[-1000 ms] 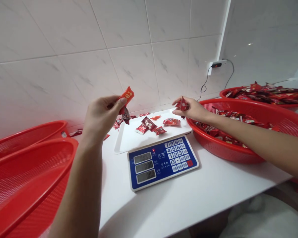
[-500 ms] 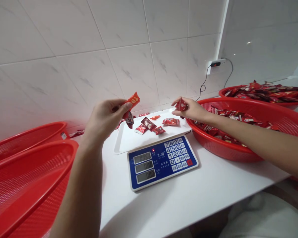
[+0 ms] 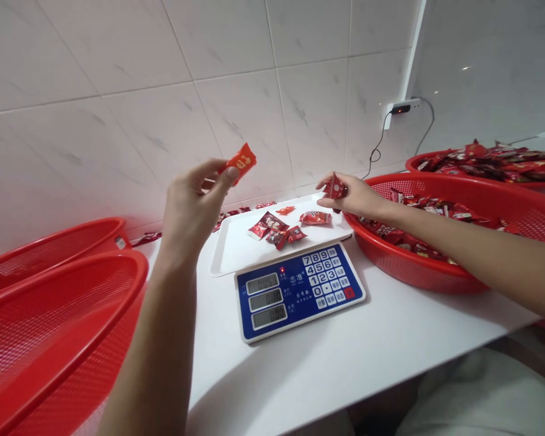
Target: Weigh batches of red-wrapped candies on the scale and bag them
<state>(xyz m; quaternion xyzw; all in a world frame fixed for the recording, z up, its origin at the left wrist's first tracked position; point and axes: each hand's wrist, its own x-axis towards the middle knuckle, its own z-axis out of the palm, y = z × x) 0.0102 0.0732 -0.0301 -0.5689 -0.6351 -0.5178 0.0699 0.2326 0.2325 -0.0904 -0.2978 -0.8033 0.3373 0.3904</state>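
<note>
While hands [image 3: 193, 209] [image 3: 354, 200] pinch wrapped candies [image 3: 240, 162], a red basket [image 3: 418, 272] holds more.

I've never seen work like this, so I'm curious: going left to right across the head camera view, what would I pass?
Empty-looking is not claimed: red mesh basket → left hand → white tray → right hand → red mesh basket of wrapped sweets.

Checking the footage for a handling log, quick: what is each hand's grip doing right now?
Left hand: grip closed, pinching an orange-red wrapped sweet.
Right hand: grip closed, pinching a dark-red wrapped sweet.
</note>
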